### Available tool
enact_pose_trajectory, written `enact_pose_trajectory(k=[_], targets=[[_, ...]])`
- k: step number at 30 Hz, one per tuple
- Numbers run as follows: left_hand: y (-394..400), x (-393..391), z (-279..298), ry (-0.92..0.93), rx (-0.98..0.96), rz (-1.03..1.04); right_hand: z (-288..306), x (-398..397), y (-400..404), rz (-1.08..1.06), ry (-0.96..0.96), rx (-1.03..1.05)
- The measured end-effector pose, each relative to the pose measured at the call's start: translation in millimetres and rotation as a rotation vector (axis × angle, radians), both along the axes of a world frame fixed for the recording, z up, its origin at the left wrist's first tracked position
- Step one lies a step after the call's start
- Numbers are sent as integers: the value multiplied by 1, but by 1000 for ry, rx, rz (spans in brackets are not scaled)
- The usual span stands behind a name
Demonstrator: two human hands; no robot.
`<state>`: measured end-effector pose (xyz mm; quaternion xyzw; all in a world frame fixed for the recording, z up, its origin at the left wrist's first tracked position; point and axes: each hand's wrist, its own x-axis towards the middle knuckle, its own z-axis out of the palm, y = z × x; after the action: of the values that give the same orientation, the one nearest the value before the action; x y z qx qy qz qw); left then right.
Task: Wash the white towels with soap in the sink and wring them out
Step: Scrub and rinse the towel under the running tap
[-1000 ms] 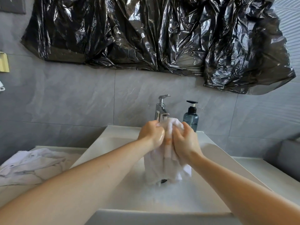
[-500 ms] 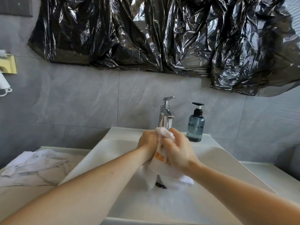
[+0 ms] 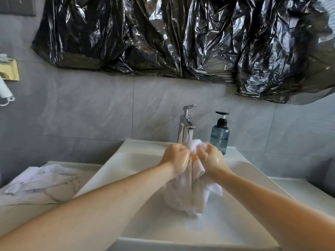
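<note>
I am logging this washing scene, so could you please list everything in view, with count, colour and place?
Towel in hands: one, white, gripped over the basin, small orange patch near the top.
Towels on counter: white heap, count unclear, left of the sink.
Sink: one, white, centre.
Faucet: one, chrome, behind the basin.
Soap bottle: one, blue-grey with black pump, right of the faucet.
Plastic sheet: black, on the wall above.
Wall fixture: one, yellowish, far left.
Left hand: one, closed on the towel.
Right hand: one, closed on the towel.
</note>
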<state>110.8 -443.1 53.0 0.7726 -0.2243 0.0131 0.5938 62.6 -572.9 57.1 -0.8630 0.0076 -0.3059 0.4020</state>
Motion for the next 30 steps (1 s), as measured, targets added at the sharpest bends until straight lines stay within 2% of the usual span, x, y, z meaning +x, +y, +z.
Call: enact_pose_trajectory(k=[2,5,7,10,12,15,17,19,21,23,26,28,30], targets=[[0,-2,2,-16,8,15,-3,0,2,-1,37,34],[6,2,4,15,7,48,-4,-6,14,108,-9,22],[9,0,6,-20,26,-2,-1,-4,8,116,-19,12],[12,-4,11,-81,56,-61,-5,5,-13,-21,112,9],[16,0,14,-140,134,-29,-10,10,-20,-111,178,-4],[28,18,17,-220,241,67,-1,1,-26,-164,115,88],[37,28,20,-178,267,125,8,-4,-34,-202,107,96],[45,29,18,-112,335,159,10,-7,-39,-229,185,22],[50,30,12,-90,544,184,6,-6,-40,-240,295,-129],[53,29,6,-174,802,214,0,-3,-43,-212,315,-216],[51,19,11,-340,895,96,3,-9,-42,-65,357,-257],[47,12,13,-281,917,-42,1,-14,-36,63,558,-343],[43,9,9,-183,1067,-141,-4,-17,-28,93,762,-527]])
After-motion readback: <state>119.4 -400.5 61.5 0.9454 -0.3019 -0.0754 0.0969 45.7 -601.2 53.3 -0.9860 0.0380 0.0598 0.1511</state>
